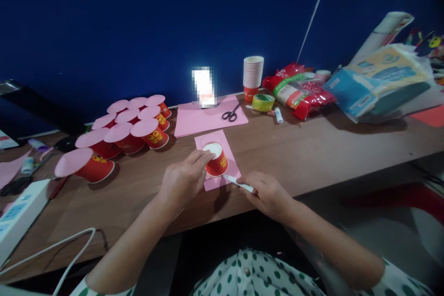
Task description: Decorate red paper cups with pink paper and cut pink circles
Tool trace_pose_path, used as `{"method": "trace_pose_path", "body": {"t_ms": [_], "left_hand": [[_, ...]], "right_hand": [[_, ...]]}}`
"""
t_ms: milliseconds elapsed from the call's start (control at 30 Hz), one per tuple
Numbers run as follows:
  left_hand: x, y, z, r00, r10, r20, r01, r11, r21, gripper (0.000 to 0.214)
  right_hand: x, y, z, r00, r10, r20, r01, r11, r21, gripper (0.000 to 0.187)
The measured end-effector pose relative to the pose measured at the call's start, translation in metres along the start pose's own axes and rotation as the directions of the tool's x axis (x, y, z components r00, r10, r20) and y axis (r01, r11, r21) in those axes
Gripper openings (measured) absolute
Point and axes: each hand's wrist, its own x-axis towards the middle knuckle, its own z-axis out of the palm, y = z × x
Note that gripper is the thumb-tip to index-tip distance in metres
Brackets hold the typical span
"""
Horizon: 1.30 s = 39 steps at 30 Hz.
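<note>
A red paper cup [218, 166] stands upside down on a strip of pink paper [229, 150]. My left hand [185, 178] is closed on the cup, its fingers over the white base and the left side. In my right hand [268, 192] I grip a white marker [244, 186], its tip touching the paper at the cup's lower rim. Beyond the cup, a drawn circle outline shows on the strip. Behind it lies a stack of larger pink sheets [194, 120] with black-handled scissors [231, 113] on top.
Several red cups [152, 136] topped with pink discs stand at left. A cup stack [253, 76], yellow-green tape [262, 101], glue stick [279, 115] and red package [300, 90] lie at back right, beside a blue tissue pack [364, 88]. A power strip [24, 217] is at far left.
</note>
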Motion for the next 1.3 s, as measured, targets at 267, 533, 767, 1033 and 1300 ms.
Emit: {"method": "trace_pose_path", "body": {"t_ms": [267, 533, 767, 1033, 1300], "left_hand": [[0.0, 0.001, 0.0, 1.0, -0.022, 0.006, 0.022, 1.0, -0.006, 0.04], [-0.002, 0.005, 0.009, 0.996, -0.029, -0.082, 0.028, 1.0, -0.013, 0.025], [-0.005, -0.008, -0.004, 0.979, -0.097, -0.182, 0.075, 0.989, -0.124, 0.018], [-0.001, -0.008, -0.019, 0.933, -0.187, -0.309, 0.097, 0.954, -0.284, 0.015], [0.046, 0.053, 0.018, 0.998, 0.024, -0.06, -0.033, 0.988, -0.149, 0.021]], "right_hand": [[-0.006, 0.014, -0.007, 0.99, 0.042, -0.137, -0.039, 0.999, 0.023, 0.02], [-0.01, 0.016, -0.005, 0.967, 0.108, -0.23, -0.096, 0.993, 0.063, 0.028], [-0.009, 0.019, -0.003, 0.92, 0.307, -0.244, -0.264, 0.945, 0.193, 0.022], [-0.006, 0.018, -0.009, 0.904, 0.305, -0.3, -0.257, 0.948, 0.189, 0.025], [-0.005, 0.044, -0.033, 0.814, 0.461, -0.354, -0.369, 0.881, 0.297, 0.04]]}}
